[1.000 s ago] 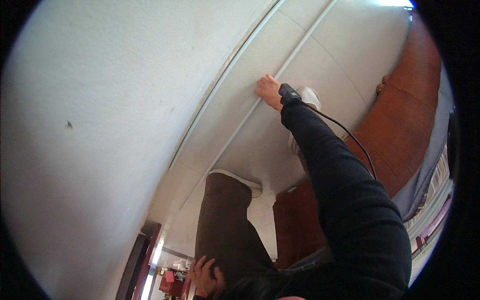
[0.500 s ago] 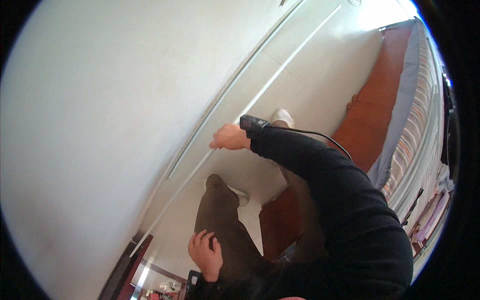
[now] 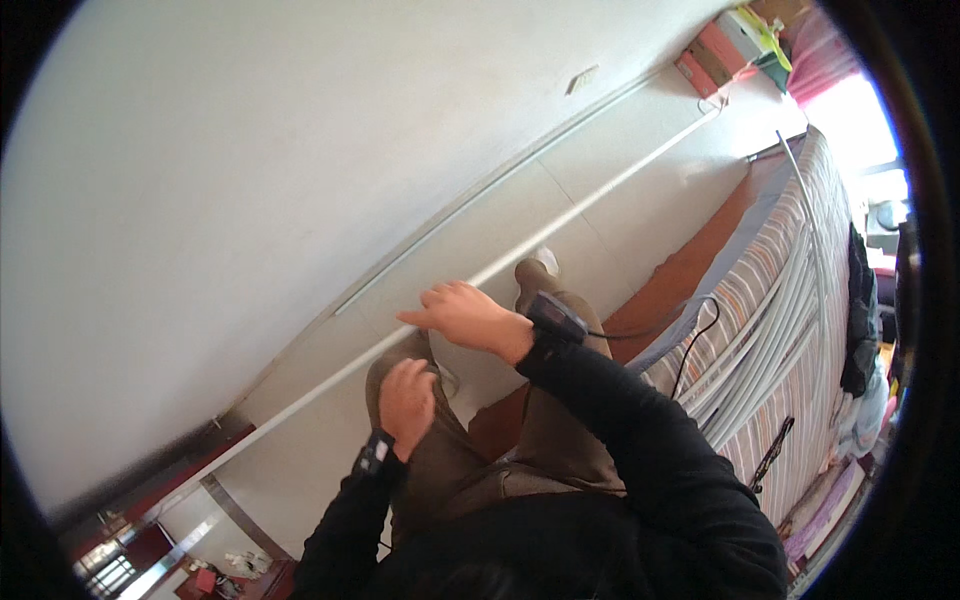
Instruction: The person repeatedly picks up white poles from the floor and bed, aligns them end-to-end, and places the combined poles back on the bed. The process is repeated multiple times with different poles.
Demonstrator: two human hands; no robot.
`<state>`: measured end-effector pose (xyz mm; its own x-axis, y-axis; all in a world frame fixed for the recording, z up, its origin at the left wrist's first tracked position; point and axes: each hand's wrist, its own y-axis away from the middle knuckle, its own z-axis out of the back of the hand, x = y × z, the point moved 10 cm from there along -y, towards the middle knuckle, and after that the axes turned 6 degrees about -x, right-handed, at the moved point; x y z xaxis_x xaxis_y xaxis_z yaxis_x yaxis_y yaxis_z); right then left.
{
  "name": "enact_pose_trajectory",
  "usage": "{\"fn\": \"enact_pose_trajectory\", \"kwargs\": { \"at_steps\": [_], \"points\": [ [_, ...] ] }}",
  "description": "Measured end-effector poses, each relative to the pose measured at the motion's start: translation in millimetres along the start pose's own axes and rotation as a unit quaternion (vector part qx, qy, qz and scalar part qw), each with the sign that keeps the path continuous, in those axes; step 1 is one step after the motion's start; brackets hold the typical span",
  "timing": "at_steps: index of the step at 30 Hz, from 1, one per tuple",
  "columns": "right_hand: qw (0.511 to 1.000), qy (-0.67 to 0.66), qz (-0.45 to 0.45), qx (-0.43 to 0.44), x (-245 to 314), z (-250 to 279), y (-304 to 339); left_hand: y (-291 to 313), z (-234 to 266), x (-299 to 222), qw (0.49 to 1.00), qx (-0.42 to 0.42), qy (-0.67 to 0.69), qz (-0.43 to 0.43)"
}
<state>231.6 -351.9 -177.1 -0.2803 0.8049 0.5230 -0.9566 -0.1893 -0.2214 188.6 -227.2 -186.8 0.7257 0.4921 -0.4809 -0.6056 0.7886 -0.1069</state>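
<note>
A long white pole (image 3: 580,207) runs slantwise from the lower left to the far upper right, between the wall and my legs. My right hand (image 3: 462,318) is over its middle, fingers round it and the index finger stretched out along it toward the left. My left hand (image 3: 407,405) hovers at my left knee, below the pole, with loosely bent fingers, slightly blurred and holding nothing. A small dark device (image 3: 557,316) is strapped to my right wrist, trailing a black cable. Another strapped device (image 3: 375,452) is on my left wrist.
On the right stands a bed with a striped cover (image 3: 735,470), bearing a bundle of similar white poles (image 3: 765,345). Boxes (image 3: 712,58) are stacked against the wall (image 3: 250,180) at the far end. Dark red furniture (image 3: 150,480) stands at the lower left.
The view has swung, bringing the boxes and the bundle on the bed into sight. My left hand has risen toward the pole and my right hand. My right index finger has straightened.
</note>
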Motion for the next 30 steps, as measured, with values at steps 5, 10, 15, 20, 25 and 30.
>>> {"fn": "enact_pose_trajectory", "kwargs": {
  "at_steps": [5,10,15,20,25,30],
  "points": [
    [0.997,-0.039,0.016,0.07,69.8,12.4,60.5,38.1,77.6,-74.0,0.977,-0.084,-0.185,0.067],
    [0.99,-0.052,0.132,0.016,158.1,44.3,82.3,79.5,91.1,-54.9,0.975,0.066,-0.106,0.182],
    [0.979,-0.068,0.147,-0.122,190.4,104.1,96.2,145.6,134.1,-55.5,0.968,-0.024,-0.12,0.219],
    [0.905,-0.045,-0.112,-0.409,109.3,189.8,153.1,214.6,164.3,-50.3,0.956,-0.077,-0.147,0.242],
    [0.608,-0.378,-0.409,-0.566,-29.6,209.7,220.7,270.9,177.2,-39.8,0.947,-0.123,-0.128,0.266],
    [0.529,-0.588,-0.409,-0.455,-62.6,216.6,189.1,309.5,177.4,-38.6,0.958,-0.11,-0.12,0.237]
  ]
}}
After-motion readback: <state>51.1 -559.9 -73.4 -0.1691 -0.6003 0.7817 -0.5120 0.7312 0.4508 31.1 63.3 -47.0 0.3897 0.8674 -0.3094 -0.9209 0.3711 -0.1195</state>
